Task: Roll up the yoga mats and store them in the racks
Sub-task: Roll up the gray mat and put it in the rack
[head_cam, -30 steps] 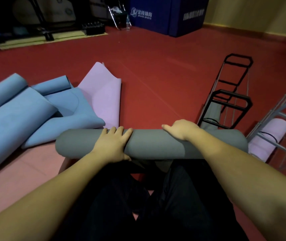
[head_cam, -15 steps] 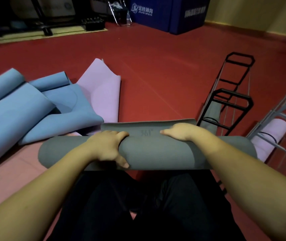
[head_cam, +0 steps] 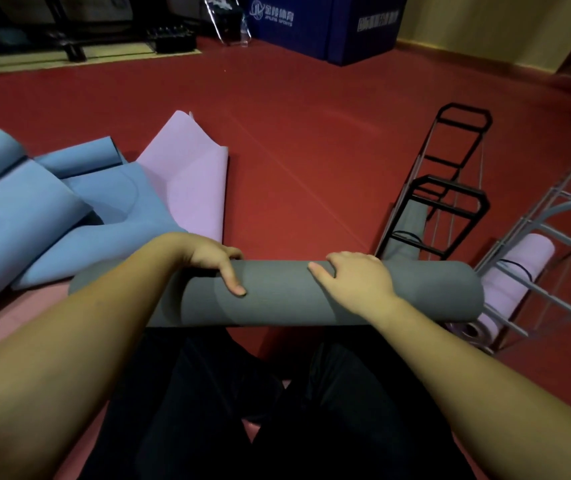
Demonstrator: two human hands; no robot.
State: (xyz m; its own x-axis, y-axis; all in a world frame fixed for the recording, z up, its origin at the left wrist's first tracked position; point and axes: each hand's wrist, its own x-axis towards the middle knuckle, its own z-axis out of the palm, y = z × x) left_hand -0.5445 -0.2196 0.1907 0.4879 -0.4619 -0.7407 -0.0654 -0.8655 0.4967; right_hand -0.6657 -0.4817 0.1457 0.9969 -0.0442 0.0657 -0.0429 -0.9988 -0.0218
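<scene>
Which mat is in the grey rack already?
The rolled pink mat, strapped with a black band, lies in the grey rack. The other pink mat lies unrolled on the floor.

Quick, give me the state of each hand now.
Left hand: grips the grey mat.
Right hand: grips the same mat.

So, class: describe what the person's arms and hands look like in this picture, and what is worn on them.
Both forearms are bare, with no sleeves in view. The left hand and right hand wear no gloves, rings, watch or bands that show. Dark trousers cover the legs below.
</scene>
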